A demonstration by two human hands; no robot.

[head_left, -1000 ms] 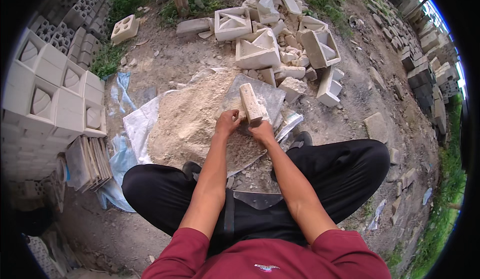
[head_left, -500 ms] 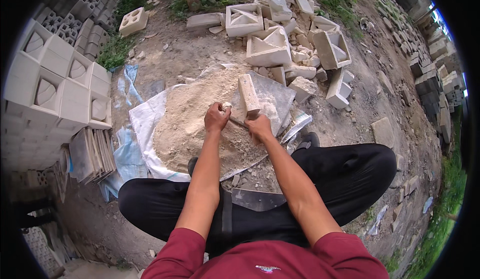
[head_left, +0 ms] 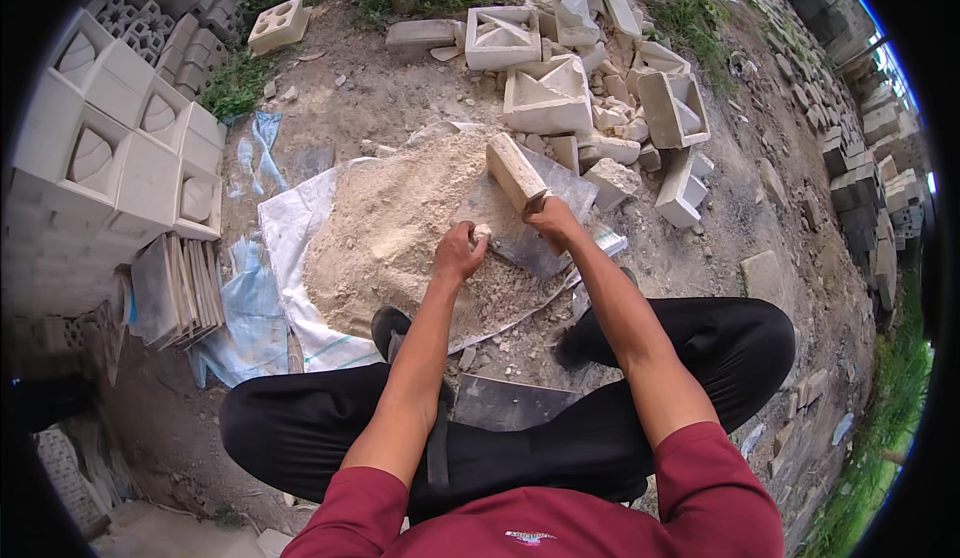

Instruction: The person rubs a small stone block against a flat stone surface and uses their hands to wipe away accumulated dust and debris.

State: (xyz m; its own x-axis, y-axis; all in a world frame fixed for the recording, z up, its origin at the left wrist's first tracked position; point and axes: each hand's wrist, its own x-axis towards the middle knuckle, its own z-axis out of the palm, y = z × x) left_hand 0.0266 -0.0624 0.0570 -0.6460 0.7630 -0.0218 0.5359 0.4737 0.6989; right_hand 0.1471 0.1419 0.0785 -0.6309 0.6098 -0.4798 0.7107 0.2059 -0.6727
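Note:
My right hand (head_left: 553, 222) is wrapped round the lower part of a long, dust-coated rectangular block (head_left: 515, 171), tilted above a flat grey plate (head_left: 575, 190). Whether the block has a separate handle is hidden by my fingers. A small pale lump (head_left: 483, 231) is pinched in the fingertips of my left hand (head_left: 459, 252), just left of the plate's near part. Under and beside my left hand spreads a heap of sandy, crumbly powder (head_left: 385, 213) on a white woven sheet (head_left: 292, 220). The plate lies on the right side of the heap.
Broken pale concrete blocks (head_left: 548, 98) and rubble lie beyond the plate. At left stand stacked decorative blocks (head_left: 140, 148), leaning thin boards (head_left: 180, 293) and a blue torn sheet (head_left: 258, 303). A dark flat board (head_left: 510, 401) lies between my legs.
My right hand has moved right and away with the block, which now tilts more. My left hand has shifted right, still with the pale lump. Pale powder on the plate is mostly gone.

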